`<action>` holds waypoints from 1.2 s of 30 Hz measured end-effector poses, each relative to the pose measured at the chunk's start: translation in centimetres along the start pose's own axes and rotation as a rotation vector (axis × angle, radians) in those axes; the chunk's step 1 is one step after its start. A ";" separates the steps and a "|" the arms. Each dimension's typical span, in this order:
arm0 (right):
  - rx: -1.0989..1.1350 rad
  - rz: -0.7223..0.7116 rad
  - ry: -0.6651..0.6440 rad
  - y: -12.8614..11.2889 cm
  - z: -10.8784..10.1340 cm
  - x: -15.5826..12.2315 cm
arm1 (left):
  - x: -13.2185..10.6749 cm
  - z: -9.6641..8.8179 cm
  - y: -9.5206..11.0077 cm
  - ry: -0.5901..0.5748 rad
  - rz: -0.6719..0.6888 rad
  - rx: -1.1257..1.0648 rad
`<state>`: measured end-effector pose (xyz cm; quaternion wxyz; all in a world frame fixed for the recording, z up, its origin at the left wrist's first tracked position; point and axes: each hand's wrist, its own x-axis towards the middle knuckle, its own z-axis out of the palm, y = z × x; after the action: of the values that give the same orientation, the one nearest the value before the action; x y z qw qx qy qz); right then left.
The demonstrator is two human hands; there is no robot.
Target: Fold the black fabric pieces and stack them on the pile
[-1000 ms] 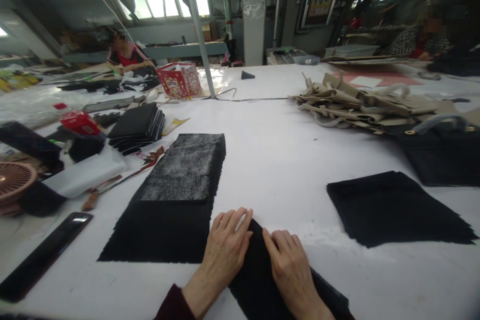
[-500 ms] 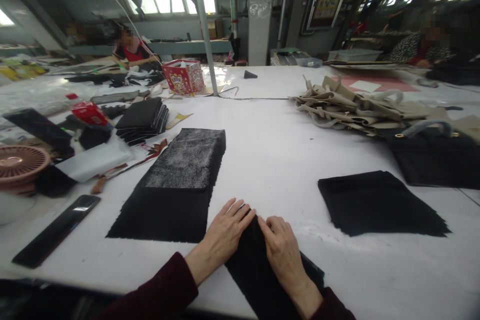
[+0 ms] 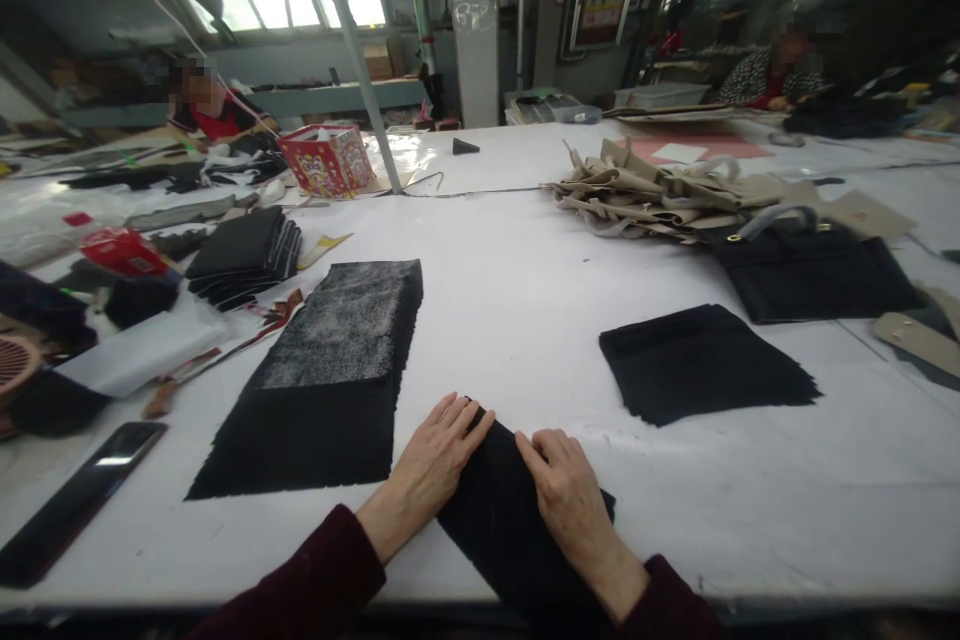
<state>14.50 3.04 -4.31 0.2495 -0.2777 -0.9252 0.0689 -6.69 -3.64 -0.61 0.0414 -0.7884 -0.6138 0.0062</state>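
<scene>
A folded piece of black fabric lies slantwise at the table's near edge, between and beneath my hands. My left hand rests on its upper left edge, fingers stretched out and lying flat over the corner. On the right side of the fabric lies my right hand, one finger pointing toward the fold and the others loosely bent, with no firm grip showing. Left of my hands is a stack of black fabric pieces, with a grey speckled piece on top. Another black fabric stack lies to the right.
Beige strapped pieces are heaped behind a black bag panel with a handle. At left are a phone, folded dark pieces and a red packet. A red patterned box stands by a pole. Two people sit beyond.
The view has swung right, so the surroundings sit further left. My right hand has moved slightly away from my left, and more of the fabric's top edge shows between them.
</scene>
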 end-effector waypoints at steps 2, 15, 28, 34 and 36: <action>0.004 0.006 -0.007 0.1 -0.3 -0.2 | 0.1 0.0 0.1 0.002 0.017 -0.009; -0.001 0.015 -0.039 0.7 -1.9 -2.2 | 0.6 -0.4 1.6 -0.040 0.114 -0.036; -0.027 0.034 -0.081 1.7 -3.7 -4.3 | 1.4 -1.2 3.1 -0.075 0.200 -0.110; -0.028 0.037 -0.096 2.3 -4.4 -5.1 | 1.8 -1.5 4.1 -0.103 0.185 -0.064; -0.035 0.032 -0.106 2.5 -4.6 -5.4 | 2.0 -1.5 4.3 -0.097 0.207 -0.052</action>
<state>21.83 2.11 -3.26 0.1942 -0.2926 -0.9336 0.0714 -1.97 -2.86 0.69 -0.0097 -0.8471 -0.5304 0.0326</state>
